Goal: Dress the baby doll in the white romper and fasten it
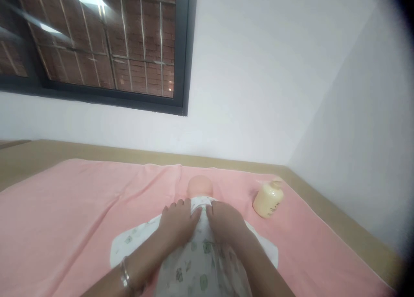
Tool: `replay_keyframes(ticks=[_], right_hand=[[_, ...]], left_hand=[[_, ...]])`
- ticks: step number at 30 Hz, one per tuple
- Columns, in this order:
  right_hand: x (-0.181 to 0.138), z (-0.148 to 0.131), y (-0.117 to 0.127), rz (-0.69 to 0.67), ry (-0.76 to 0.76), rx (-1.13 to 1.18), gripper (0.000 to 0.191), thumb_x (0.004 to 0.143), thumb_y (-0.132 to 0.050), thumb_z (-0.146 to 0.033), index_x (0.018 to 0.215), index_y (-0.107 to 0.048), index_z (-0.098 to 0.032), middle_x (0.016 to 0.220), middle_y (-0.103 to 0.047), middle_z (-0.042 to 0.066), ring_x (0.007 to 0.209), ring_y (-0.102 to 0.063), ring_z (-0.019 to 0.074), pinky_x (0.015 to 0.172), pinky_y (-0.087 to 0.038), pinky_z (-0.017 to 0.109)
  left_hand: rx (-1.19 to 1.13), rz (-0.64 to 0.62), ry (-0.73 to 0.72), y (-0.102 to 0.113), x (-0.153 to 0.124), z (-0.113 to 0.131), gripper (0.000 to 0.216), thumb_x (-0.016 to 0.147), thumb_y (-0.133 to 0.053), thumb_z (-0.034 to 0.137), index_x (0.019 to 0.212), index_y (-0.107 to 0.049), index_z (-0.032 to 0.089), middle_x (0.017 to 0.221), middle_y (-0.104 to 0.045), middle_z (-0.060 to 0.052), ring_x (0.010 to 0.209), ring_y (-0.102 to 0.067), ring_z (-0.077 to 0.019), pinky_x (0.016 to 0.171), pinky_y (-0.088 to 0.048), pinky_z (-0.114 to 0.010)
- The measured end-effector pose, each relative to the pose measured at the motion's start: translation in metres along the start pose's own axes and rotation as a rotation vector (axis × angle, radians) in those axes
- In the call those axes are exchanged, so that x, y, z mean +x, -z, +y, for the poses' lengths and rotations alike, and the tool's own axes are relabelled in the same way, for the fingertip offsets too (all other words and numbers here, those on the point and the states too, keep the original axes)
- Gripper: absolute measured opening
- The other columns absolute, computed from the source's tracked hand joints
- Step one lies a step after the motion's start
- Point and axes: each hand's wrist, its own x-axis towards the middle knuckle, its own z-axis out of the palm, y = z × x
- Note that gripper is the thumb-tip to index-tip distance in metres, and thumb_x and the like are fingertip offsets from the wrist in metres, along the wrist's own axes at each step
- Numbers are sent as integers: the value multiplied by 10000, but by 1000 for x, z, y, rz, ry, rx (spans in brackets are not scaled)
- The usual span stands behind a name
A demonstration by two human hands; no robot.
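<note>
Watching remotely, I see my left hand [178, 221] and right hand [227, 221] over the patterned garment [200, 269] of the doll [200, 185], lower centre — finger grip unclear — seemingly smoothing it, light pressure needed next.

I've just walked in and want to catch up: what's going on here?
A person has both hands on the printed white clothes of a doll lying on a pink cloth. The left hand and right hand are at the upper part, just below the head; whether they grip the fabric can't be told. A bottle is on the cloth to the right, touched by neither hand.
</note>
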Motion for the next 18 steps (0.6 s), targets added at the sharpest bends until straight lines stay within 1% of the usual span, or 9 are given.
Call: replay_keyframes(ticks=[2, 4, 6, 9, 12, 14, 15, 17, 18], right_hand=[[-7, -6, 4, -14, 36, -68, 235, 864, -411, -197, 902, -638, -148, 864, -647, 113, 794, -603, 218, 666, -409, 305], [-10, -10, 7, -47, 58, -106, 216, 836, -441, -156, 904, -646, -145, 887, -646, 120, 817, -606, 229, 667, -416, 305], [-7, -10, 7, -54, 54, -111, 248, 852, -413, -155, 931, -648, -146, 921, -645, 130, 824, -611, 240, 656, -427, 313], [4, -6, 3, -33, -46, -44, 366, 926, -304, -237, 961, -655, -142, 921, -658, 139, 827, -625, 248, 674, -451, 339], [14, -1, -1, -46, -109, 42, 512, 964, -200, -310, 950, -678, -127, 923, -673, 149, 857, -638, 250, 726, -469, 359], [18, -3, -4, -71, -112, 65, 474, 960, -229, -292, 992, -676, -140, 948, -675, 149, 863, -644, 245, 720, -479, 351], [19, -4, -6, -54, -54, 12, 405, 940, -283, -246, 1029, -667, -153, 960, -673, 147, 880, -641, 257, 728, -481, 365], [20, -9, -11, -48, -67, -52, 374, 910, -319, -182, 974, -687, -172, 920, -680, 145, 835, -650, 274, 695, -490, 390], [21, -10, -14, 10, -89, -62, 370, 898, -328, -167, 943, -695, -176, 916, -679, 147, 841, -649, 283, 708, -489, 407]], left_hand=[[-118, -57, 27, -1, 9, -7, 525, 887, -200, 553, 1039, -559, 202, 1007, -620, -103, 925, -566, -256, 796, -391, -382], [-171, -61, 40, 0, 14, -10, 519, 886, -206, 560, 1012, -565, 207, 998, -628, -94, 926, -571, -248, 791, -398, -369], [-167, -39, 41, 1, 13, -9, 515, 890, -205, 550, 983, -574, 204, 972, -633, -92, 908, -576, -247, 789, -402, -374], [-67, -1, 33, 2, 3, 0, 515, 897, -208, 507, 1009, -587, 179, 973, -633, -113, 912, -576, -269, 813, -399, -410], [105, 76, -42, 0, -10, 9, 490, 889, -260, 409, 1179, -549, 140, 1110, -599, -153, 1051, -526, -311, 918, -344, -472], [156, 98, -33, -3, -12, 11, 514, 868, -300, 356, 1289, -476, 119, 1286, -510, -172, 1199, -429, -335, 1001, -268, -500], [147, 69, -26, -3, -11, 10, 514, 860, -313, 368, 1276, -492, 123, 1290, -511, -171, 1199, -433, -336, 1004, -268, -500], [59, 50, -11, 1, -5, 6, 483, 880, -274, 404, 1202, -551, 173, 1211, -578, -137, 1135, -502, -306, 969, -323, -455], [3, 38, 25, 4, -2, 3, 476, 888, -249, 418, 1150, -578, 195, 1158, -611, -119, 1090, -539, -289, 939, -354, -430]])
